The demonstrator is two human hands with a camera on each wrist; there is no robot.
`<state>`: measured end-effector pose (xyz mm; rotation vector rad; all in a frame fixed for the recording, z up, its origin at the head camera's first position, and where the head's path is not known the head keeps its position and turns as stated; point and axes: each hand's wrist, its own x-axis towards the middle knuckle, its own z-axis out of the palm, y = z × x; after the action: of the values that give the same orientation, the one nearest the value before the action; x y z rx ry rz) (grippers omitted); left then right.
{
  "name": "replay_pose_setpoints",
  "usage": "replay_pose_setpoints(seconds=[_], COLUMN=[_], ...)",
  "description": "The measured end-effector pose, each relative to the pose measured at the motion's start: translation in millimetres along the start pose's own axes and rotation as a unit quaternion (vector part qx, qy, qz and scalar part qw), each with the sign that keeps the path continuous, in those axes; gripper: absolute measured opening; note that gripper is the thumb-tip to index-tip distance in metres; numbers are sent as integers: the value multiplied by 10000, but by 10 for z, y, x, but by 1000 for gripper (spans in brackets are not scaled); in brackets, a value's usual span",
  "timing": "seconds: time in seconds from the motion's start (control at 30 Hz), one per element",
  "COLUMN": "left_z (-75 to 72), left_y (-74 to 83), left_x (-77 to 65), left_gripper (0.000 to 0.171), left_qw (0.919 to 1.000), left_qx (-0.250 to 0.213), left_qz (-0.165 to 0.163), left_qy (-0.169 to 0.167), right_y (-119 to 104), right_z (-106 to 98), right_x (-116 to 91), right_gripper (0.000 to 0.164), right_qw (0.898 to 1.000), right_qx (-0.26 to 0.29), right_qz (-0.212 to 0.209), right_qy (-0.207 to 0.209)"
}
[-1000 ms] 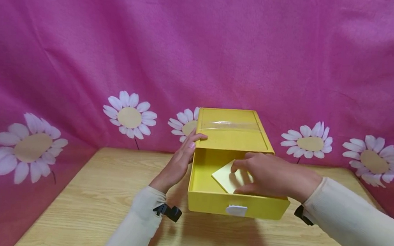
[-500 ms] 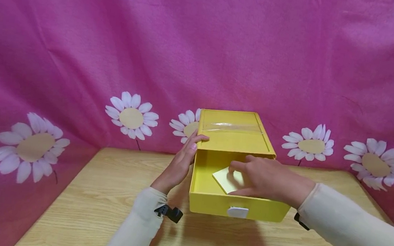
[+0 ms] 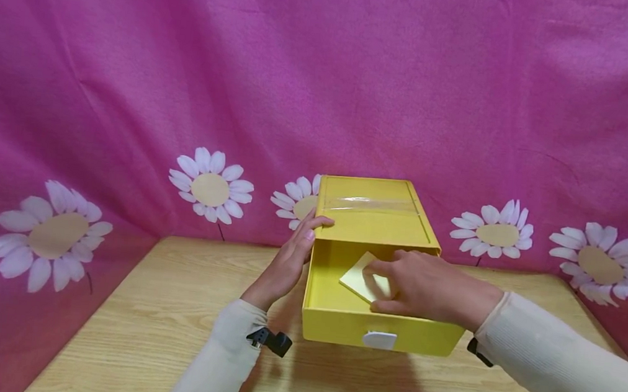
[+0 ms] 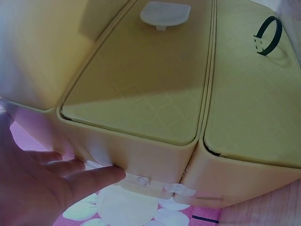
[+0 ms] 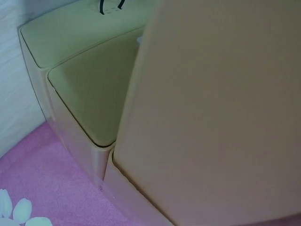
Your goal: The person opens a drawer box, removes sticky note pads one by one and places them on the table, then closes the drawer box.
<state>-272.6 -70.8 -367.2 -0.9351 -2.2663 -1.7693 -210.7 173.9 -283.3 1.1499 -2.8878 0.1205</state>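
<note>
A yellow drawer unit [image 3: 370, 221] stands on the table, its top drawer [image 3: 336, 327] pulled out towards me. Inside that drawer is a pale yellow pad of paper, like sticky notes [image 3: 357, 279]. My right hand [image 3: 424, 285] reaches into the drawer from the right and grips the pad, thumb at the near edge and index finger bent over it; the other fingertips are hidden. My left hand [image 3: 285, 265] rests with extended fingers along the unit's left side, fingertips at the top edge. In the left wrist view, the left hand [image 4: 42, 183] lies beside the casing.
Two closed drawers sit below, one with a white tab handle [image 4: 164, 14], the lowest with a black loop handle [image 4: 272, 35]. Clear tape [image 3: 369, 204] crosses the unit's top. A pink flowered cloth [image 3: 324, 85] hangs behind the wooden table [image 3: 168, 320].
The pad has turned and shifted slightly within the drawer under my right hand, its far corner now showing. My left hand holds its place; the view has tilted up slightly.
</note>
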Motion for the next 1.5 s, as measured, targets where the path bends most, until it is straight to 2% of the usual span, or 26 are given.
replay_pose_setpoints(seconds=[0.37, 0.6, 0.93, 1.1, 1.3, 1.5], left_z=[-2, -15, -16, -10, -13, -17], left_y=[-7, 43, -1, 0, 17, 15], left_x=[-10, 5, 4, 12, 4, 4], left_gripper=[41, 39, 40, 41, 41, 40], left_qw=[10000, 9998, 10000, 10000, 10000, 10000], left_qx=[-32, -95, -57, 17, 24, -30], left_qz=[-45, -125, 0, 8, 31, 18], left_qy=[-29, -94, -34, -41, -41, -39], right_y=[-27, -46, -88, -132, -169, -183], right_z=[30, 7, -58, -118, -161, -210], right_x=[37, 5, 6, -22, -65, -117], right_gripper=[18, 22, 13, 15, 33, 36], right_qw=[9994, 9994, 9977, 9956, 9948, 9930], right_qx=[109, 196, 367, 535, 561, 598], right_qz=[-266, 124, 545, 767, 840, 987], right_qy=[170, 266, 169, 44, 125, 236])
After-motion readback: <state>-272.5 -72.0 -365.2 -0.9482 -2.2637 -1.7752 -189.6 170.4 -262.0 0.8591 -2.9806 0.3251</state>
